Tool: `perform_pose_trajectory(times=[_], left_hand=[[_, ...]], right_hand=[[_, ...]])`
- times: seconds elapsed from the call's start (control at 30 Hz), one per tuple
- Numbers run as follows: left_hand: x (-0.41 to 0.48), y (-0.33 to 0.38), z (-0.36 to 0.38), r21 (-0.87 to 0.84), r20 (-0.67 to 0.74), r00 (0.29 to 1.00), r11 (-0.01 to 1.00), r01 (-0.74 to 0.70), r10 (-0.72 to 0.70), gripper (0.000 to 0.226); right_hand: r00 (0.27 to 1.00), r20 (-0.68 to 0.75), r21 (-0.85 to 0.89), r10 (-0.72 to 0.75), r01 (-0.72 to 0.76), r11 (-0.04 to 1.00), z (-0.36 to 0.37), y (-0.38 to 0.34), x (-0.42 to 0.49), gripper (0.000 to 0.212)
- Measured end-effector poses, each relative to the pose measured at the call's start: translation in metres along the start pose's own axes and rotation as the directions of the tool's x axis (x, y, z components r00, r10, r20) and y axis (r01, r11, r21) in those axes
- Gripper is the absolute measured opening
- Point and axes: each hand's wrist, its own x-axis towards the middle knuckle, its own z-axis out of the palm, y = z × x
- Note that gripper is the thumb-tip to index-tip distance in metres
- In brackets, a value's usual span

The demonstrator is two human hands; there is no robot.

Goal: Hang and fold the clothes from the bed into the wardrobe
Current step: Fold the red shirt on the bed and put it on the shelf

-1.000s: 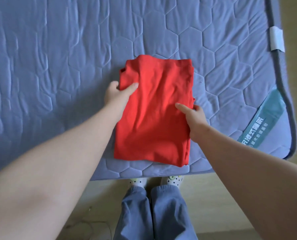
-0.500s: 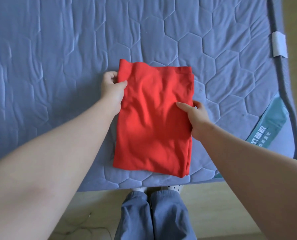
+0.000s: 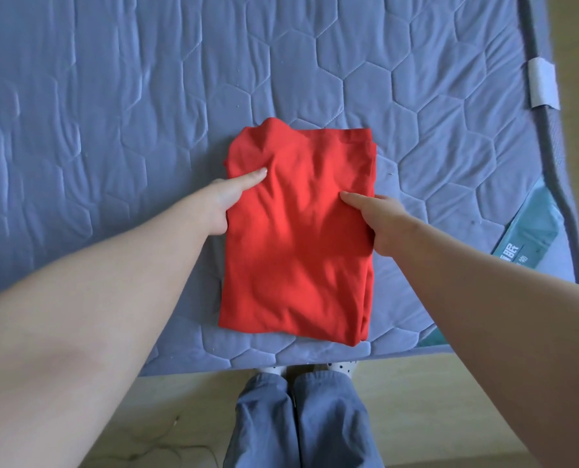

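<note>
Grip: left hand and right hand pinching folded shirt sides, on bed; folding apparently done, wardrobe stowing left.

Both bare forearms enter from the lower corners of the frame and converge toward the centre, wrists straight. Left hand pinches the left edge of the red folded garment, thumb flat on top pointing up-right, fingers hidden under the cloth. Right hand pinches the right edge a little lower in the frame, thumb on top pointing up-left, fingers tucked under and out of sight.
</note>
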Motion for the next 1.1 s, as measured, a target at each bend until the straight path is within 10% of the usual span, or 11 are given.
perform_pose_trajectory(times=[0.57,0.9,1.1], left_hand=[[-0.131,0.086,-0.013,-0.211,-0.224,0.772,0.743,-0.635,0.596,0.013],[-0.099,-0.071,-0.011,-0.030,-0.207,0.905,0.922,-0.385,0.371,0.021],[-0.081,-0.115,-0.005,-0.047,-0.124,0.981,0.986,-0.158,0.152,0.068]], right_hand=[[0.894,-0.010,0.375,-0.448,0.418,0.827,0.002,-0.104,-0.119,0.017],[0.959,0.021,0.019,-0.282,0.281,0.959,-0.022,0.021,-0.102,0.015],[0.985,-0.002,-0.280,-0.173,0.165,0.946,-0.027,0.073,-0.077,0.032]])
